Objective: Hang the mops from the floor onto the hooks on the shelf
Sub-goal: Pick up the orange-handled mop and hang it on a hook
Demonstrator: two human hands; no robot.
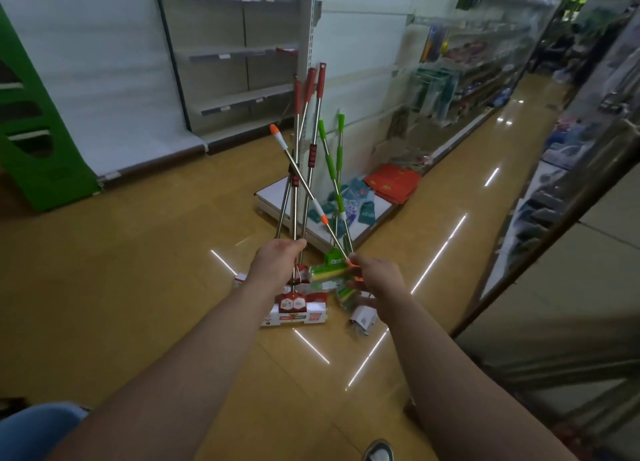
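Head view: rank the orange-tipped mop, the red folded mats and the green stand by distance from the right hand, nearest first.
1. orange-tipped mop: its lower end is pinched in the fingers of the right hand.
2. red folded mats: ahead, slightly right, on the low shelf base.
3. green stand: far off to the left.

The red mops (321, 79) and green mops (340, 128) have silver poles. The orange-and-white mop (279, 137) too. The floor (138, 270) is yellow-brown, and the side rack (34, 141) is bright green.
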